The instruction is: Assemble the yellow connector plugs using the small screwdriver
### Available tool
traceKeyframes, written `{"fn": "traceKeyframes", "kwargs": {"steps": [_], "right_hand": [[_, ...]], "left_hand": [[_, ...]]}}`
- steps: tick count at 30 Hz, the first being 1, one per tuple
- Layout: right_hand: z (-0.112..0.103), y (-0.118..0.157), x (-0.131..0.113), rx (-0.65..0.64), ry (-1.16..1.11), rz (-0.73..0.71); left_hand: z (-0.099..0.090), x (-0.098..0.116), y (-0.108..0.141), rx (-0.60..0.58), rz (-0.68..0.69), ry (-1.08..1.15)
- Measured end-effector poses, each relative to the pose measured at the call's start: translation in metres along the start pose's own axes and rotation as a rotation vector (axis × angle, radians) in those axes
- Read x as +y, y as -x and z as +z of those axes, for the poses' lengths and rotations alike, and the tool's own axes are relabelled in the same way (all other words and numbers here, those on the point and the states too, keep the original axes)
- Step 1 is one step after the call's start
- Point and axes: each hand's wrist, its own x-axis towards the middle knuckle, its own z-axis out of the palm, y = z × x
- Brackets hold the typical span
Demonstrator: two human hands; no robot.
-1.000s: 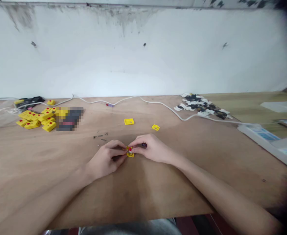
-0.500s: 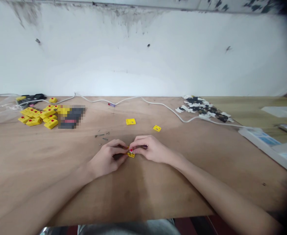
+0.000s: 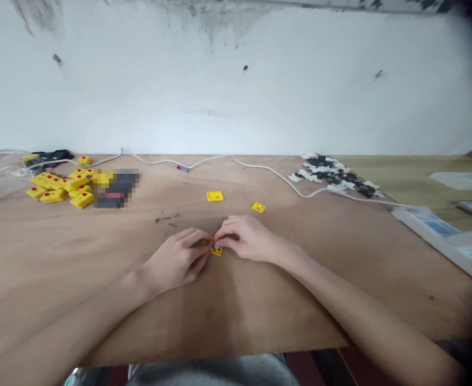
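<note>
Near the middle of the table, my left hand [image 3: 182, 254] grips a small yellow plastic casing [image 3: 216, 251] between thumb and fingers. My right hand [image 3: 248, 238] meets it from the other side, thumb and forefinger pinched at the casing's upper part. What lies between those right fingertips is too small and covered to make out. Beyond my hands lie a yellow rectangular cover [image 3: 215, 197] and a flat yellow plate with holes [image 3: 258, 207]. Several small screws [image 3: 172, 225] are scattered on the wood beyond my left hand.
Several yellow boxes with red buttons [image 3: 53, 196] are piled at the left, beside a blurred dark patch [image 3: 117, 188]. A white cable [image 3: 274, 172] runs along the back. Black and white pieces [image 3: 332, 174] lie back right, and a white tray [image 3: 433, 230] stands at the right.
My right fingertips have shifted slightly over the casing. The small red part seen at them before is now mostly hidden. The whole view has tilted slightly.
</note>
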Motion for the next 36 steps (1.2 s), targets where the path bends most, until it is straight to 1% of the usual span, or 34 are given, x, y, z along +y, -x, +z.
{"fn": "traceKeyframes", "kwargs": {"steps": [3, 5, 7, 10, 13, 16, 22, 25, 27, 29, 31, 34, 36], "right_hand": [[0.002, 0.0, -0.004, 0.022, 0.031, 0.002], [0.004, 0.001, -0.005, 0.045, 0.027, 0.011], [0.004, 0.002, -0.005, 0.058, 0.005, 0.014], [0.005, 0.002, -0.001, 0.057, -0.026, 0.007], [0.003, 0.001, 0.004, 0.051, -0.013, -0.019], [-0.001, 0.0, 0.008, 0.036, 0.013, -0.052], [-0.004, 0.0, 0.012, 0.007, 0.024, -0.079], [-0.004, 0.0, 0.013, 0.006, -0.003, -0.082], [-0.006, 0.002, 0.011, 0.013, -0.076, -0.073], [-0.011, 0.006, 0.01, 0.068, -0.172, -0.033], [-0.016, 0.011, 0.011, 0.165, -0.253, 0.046], [-0.021, 0.017, 0.015, 0.357, -0.359, 0.146], [-0.022, 0.019, 0.015, 0.505, -0.474, 0.149]], "left_hand": [[-0.004, 0.003, -0.001, -0.058, 0.042, -0.08], [-0.006, 0.003, 0.0, -0.086, 0.053, -0.076], [-0.006, -0.001, 0.001, -0.064, 0.018, 0.038], [-0.002, -0.009, 0.001, 0.026, -0.074, 0.288], [0.002, -0.014, 0.001, 0.058, -0.102, 0.391], [0.004, -0.015, 0.0, 0.058, -0.067, 0.393], [0.002, -0.016, -0.005, 0.039, 0.082, 0.349], [0.0, -0.017, -0.009, 0.018, 0.096, 0.347], [-0.001, -0.017, -0.011, 0.011, 0.091, 0.36], [-0.001, -0.017, -0.012, 0.004, 0.088, 0.368], [0.0, -0.016, -0.012, -0.005, 0.091, 0.365], [0.001, -0.015, -0.01, 0.008, 0.113, 0.354], [0.003, -0.015, -0.008, 0.041, 0.127, 0.341]]}}
